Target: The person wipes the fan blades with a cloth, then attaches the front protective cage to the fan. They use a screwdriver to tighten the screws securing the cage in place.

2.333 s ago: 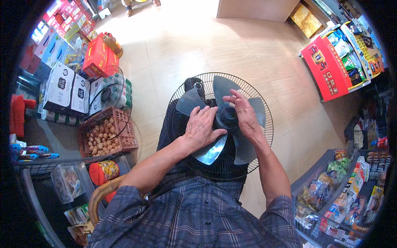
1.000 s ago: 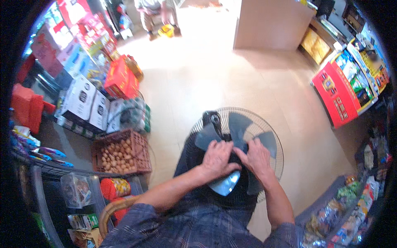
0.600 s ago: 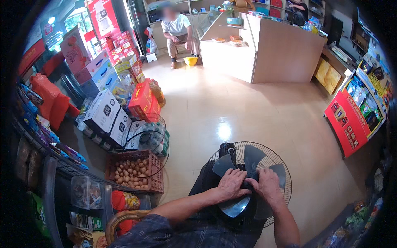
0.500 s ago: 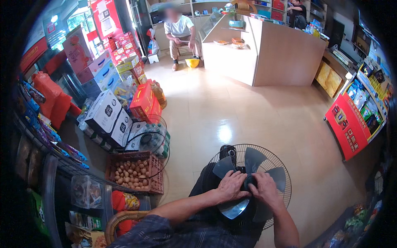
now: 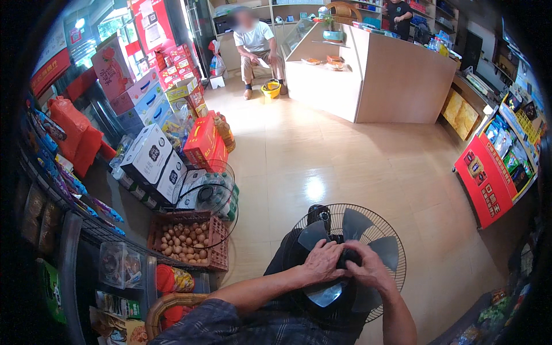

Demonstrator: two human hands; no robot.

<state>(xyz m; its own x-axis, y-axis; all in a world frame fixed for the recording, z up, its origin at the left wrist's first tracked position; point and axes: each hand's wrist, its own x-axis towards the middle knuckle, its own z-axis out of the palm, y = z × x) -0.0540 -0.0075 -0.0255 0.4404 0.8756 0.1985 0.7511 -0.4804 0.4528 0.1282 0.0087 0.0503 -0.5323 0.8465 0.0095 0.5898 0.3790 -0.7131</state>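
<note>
An electric fan with grey see-through blades (image 5: 384, 251) lies in front of me, its blades facing up. Its round black wire guard (image 5: 401, 241) spreads out behind them. My left hand (image 5: 323, 262) is laid over a blade beside the hub, with its fingers bent against it. The fingers and thumb of my right hand (image 5: 368, 265) curl round a dark round cap (image 5: 347, 257) at the fan's centre. That cap is partly covered by both hands, so its lower edge is hidden.
To the left stand a crate of eggs (image 5: 218, 241), a loose wire fan guard (image 5: 234, 198) and stacked cartons (image 5: 150, 158). A person (image 5: 253, 43) sits far off by a yellow bucket (image 5: 270, 89). A counter (image 5: 402, 80) and a red-fronted snack rack (image 5: 484, 178) stand ahead and right.
My right hand has turned and its fingers have arched higher round the hub, showing the dark cap beneath. My left hand stays near the hub. Behind the counter, another person stands more upright.
</note>
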